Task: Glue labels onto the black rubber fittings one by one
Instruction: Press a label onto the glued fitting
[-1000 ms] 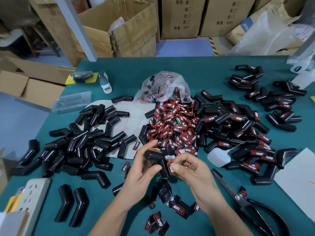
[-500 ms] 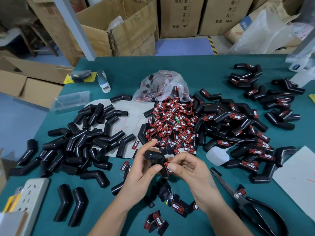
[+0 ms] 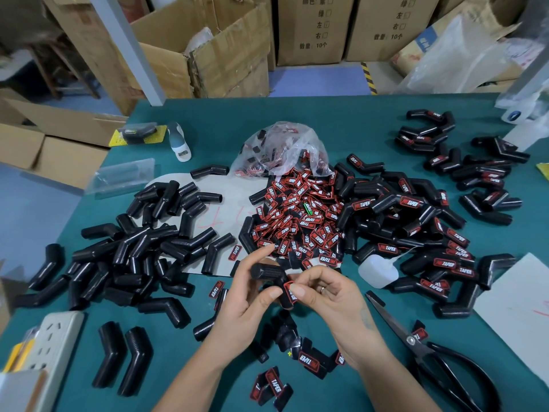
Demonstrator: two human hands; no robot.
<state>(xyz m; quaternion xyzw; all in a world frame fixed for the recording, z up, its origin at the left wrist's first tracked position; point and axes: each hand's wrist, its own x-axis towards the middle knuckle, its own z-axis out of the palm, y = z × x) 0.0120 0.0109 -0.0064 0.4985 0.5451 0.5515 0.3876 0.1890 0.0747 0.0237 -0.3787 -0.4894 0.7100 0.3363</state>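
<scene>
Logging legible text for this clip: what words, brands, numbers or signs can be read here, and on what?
"TAPER": red and black labels, heaped in the label pile and glued on fittings in the labelled pile.
"TAPER" with an unreadable red prefix: loose label near the bottom edge.
"10" with Chinese characters and tick boxes: left carton and right carton.
Red handwriting on the white sheet: unreadable.
Label pressed by the right hand onto the fitting in the left hand: too blurred.

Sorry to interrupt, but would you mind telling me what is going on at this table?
A person is gluing labels onto black rubber elbow fittings. The left hand grips one fitting while the right hand presses a red label against it. Unlabelled fittings lie to the left, labelled ones to the right, loose labels between.
</scene>
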